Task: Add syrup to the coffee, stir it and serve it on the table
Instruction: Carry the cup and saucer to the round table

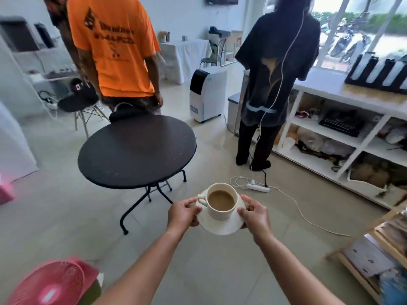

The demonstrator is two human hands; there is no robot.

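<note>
A white cup [221, 213] of light brown coffee stands on a white saucer [220, 227], its handle pointing to the left. I hold the saucer in the air with both hands. My left hand [182, 213] grips its left rim and my right hand [254, 214] grips its right rim. A round dark table [136, 153] on black metal legs stands ahead and to the left, its top bare. The cup is level and over the floor, short of the table's near edge.
A person in an orange shirt [114, 45] stands behind the table; another in dark clothes [273, 84] stands at the white shelf counter [343, 119] on the right. A power strip [257, 187] and cables lie on the floor. A pink fan [50, 282] sits at lower left.
</note>
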